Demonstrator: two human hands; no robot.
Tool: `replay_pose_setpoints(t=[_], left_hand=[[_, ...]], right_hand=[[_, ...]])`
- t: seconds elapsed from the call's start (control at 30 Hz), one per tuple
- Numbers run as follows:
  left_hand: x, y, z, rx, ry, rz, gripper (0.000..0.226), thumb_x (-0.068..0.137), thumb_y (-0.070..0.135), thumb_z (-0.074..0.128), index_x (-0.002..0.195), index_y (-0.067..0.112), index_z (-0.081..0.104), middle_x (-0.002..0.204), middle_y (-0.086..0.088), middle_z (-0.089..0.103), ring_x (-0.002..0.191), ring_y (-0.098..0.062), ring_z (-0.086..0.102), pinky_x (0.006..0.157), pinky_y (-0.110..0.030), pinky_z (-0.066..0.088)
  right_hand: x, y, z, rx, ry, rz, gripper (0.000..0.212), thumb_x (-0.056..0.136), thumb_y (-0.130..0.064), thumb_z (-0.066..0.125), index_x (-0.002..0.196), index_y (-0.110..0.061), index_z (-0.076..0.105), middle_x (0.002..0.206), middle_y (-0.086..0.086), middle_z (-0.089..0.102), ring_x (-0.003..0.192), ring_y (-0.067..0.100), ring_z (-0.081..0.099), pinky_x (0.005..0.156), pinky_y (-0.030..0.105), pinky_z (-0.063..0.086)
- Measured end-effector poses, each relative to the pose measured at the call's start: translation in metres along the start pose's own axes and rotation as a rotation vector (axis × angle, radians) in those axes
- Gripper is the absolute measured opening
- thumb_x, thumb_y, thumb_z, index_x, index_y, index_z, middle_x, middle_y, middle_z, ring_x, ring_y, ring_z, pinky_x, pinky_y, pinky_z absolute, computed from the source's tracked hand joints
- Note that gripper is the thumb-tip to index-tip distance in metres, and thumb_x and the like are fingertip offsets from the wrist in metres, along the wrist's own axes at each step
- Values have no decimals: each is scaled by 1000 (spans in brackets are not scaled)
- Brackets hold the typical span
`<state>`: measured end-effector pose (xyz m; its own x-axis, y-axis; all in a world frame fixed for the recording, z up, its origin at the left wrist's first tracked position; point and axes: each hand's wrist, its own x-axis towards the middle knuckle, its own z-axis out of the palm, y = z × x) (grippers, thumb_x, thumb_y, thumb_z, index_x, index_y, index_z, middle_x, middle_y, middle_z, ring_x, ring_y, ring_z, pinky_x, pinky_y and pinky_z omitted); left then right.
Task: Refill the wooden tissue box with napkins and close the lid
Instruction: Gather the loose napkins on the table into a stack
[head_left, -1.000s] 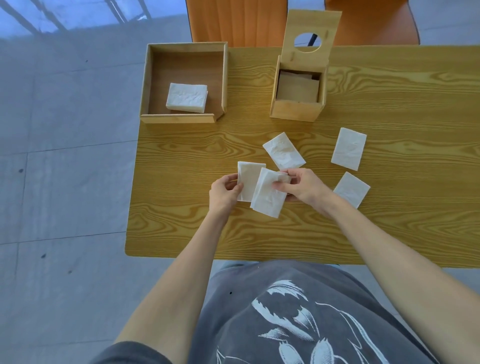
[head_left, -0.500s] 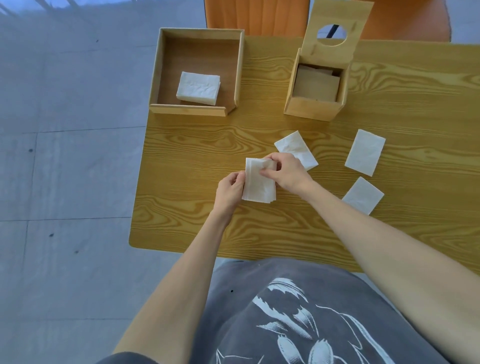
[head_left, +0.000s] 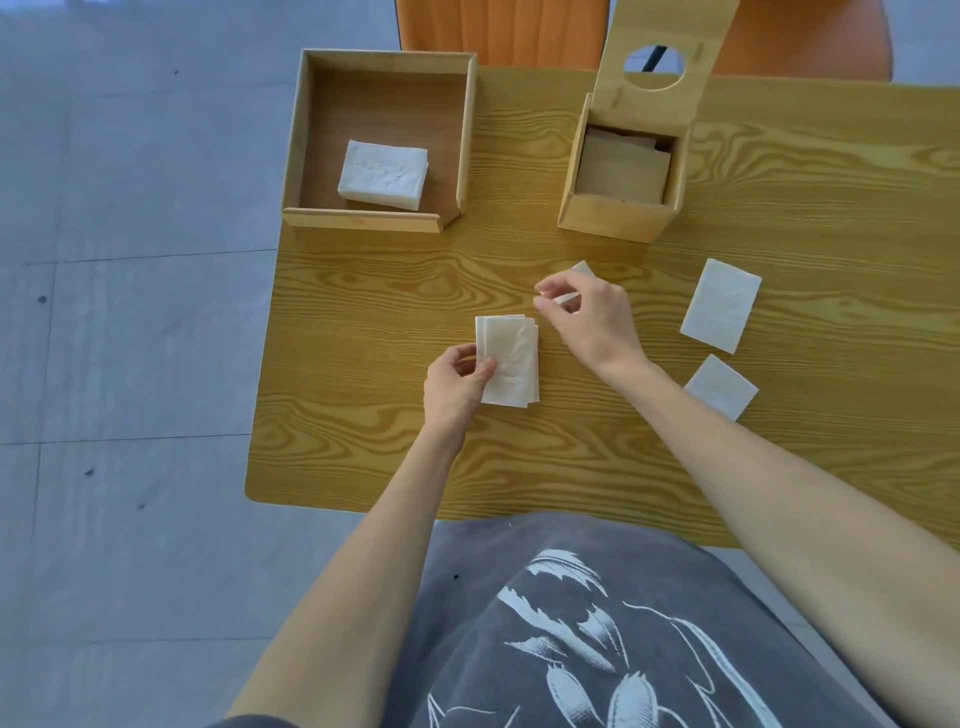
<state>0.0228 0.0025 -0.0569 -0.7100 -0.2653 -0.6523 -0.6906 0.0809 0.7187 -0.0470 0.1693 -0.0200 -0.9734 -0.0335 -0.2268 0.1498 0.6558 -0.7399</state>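
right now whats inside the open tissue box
The tissue box has its lid up. Inside shows only a brown wooden panel, no white napkins. Anything beneath that panel is hidden.

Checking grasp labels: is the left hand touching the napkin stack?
Touching. The head view shows the left hand with its thumb lying on the napkin stack at its left edge.

The right hand (head_left: 589, 317) covers nearly all of one napkin (head_left: 582, 269), so only a corner and a thin edge show, and whether the fingers actually pinch it cannot be told. The open lid (head_left: 660, 57) and the orange chair (head_left: 498, 26) behind it run off the top edge. The forearm hides one corner of the nearest loose napkin (head_left: 722, 387).
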Motion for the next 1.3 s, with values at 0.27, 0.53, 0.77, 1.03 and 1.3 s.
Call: replay_pose_setpoints(t=[0.27,0.53,0.77,1.03,1.3], left_hand=[[-4,3,0,-39,-4,-17,29,90,20,69,118,14,64,109,-4,71,102,-16,66,86,-29,52],[-10,6,5,-95,-15,-71,33,90,21,69,121,17,60,115,-6,70,106,-21,66,85,-33,52],[-13,7,11,-144,-25,-108,39,91,18,68,128,16,56,113,-7,69,104,-23,67,89,-37,53],[-14,3,13,-220,-20,-171,38,90,17,70,126,14,57,118,-7,68,109,-23,66,100,-45,51],[-15,0,13,-262,-30,-186,32,92,17,68,122,18,57,117,-7,69,109,-24,67,100,-46,51]], right_hand=[[7,11,-20,-84,189,164,17,93,-28,63,102,-19,74,97,-3,74,86,16,68,69,30,54],[5,30,-24,-317,112,326,40,91,-42,65,123,-19,62,123,9,59,109,28,60,73,34,44],[4,32,-22,-413,29,424,53,83,-47,72,124,-16,60,129,12,53,123,31,49,85,41,46],[2,36,-24,-259,8,444,49,81,-35,78,118,-15,54,117,8,64,108,28,60,74,35,44],[-16,46,-25,294,40,460,23,92,-25,69,107,-7,66,103,8,69,89,24,71,59,31,61]])
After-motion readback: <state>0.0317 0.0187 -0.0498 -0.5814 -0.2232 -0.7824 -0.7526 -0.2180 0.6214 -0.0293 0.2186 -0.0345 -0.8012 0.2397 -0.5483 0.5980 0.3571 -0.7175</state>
